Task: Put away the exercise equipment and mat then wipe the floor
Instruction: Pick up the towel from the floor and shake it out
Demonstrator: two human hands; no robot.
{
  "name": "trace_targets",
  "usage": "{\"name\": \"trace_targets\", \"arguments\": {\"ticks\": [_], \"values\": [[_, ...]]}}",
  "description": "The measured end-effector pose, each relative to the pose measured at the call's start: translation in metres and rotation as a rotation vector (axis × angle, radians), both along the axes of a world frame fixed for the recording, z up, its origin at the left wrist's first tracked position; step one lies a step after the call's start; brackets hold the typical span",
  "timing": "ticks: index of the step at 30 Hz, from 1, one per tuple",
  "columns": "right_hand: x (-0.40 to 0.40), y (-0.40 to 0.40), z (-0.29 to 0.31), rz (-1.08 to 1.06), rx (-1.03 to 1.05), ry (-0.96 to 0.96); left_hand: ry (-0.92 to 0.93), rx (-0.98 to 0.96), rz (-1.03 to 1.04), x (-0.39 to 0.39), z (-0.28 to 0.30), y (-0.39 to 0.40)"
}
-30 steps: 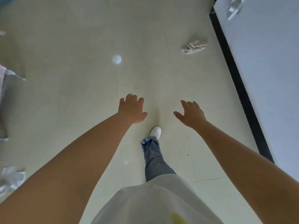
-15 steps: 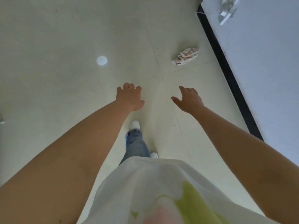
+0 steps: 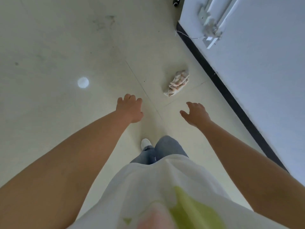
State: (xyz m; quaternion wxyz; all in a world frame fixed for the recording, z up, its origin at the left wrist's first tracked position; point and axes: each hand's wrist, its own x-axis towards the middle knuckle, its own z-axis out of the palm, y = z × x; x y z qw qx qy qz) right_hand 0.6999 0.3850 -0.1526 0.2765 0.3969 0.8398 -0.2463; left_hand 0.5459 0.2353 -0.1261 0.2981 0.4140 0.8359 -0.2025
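A crumpled cloth (image 3: 178, 83), pale with a reddish pattern, lies on the cream tiled floor (image 3: 66, 38) close to the wall's dark skirting. My left hand (image 3: 130, 108) is stretched forward, fingers relaxed and empty, left of the cloth. My right hand (image 3: 195, 114) is also held out with loose, slightly bent fingers and holds nothing; it hovers just below and right of the cloth, apart from it. No mat or exercise equipment is in view.
A pale wall (image 3: 255, 80) with a black skirting strip (image 3: 231, 96) runs along the right. A metal fitting (image 3: 209, 28) and a thin cord hang on the wall. A dark castor (image 3: 176, 2) shows at the top. My legs and a white shoe (image 3: 146, 143) are below.
I have walked forward towards the wall: the cloth now lies closer to my hands. Both hands stay out in front, empty. Objects at the left edge have left the view.
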Motion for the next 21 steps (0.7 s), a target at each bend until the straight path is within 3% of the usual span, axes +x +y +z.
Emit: {"name": "trace_targets", "arguments": {"ticks": [12,21], "values": [[-0.117,0.143,-0.082,-0.366,-0.177,-0.119,-0.105,-0.127,-0.236,-0.136,-0.063,0.192],[-0.185,0.214,-0.178,-0.558,-0.241,-0.145,-0.189,-0.112,-0.468,-0.194,-0.177,0.323]]}}
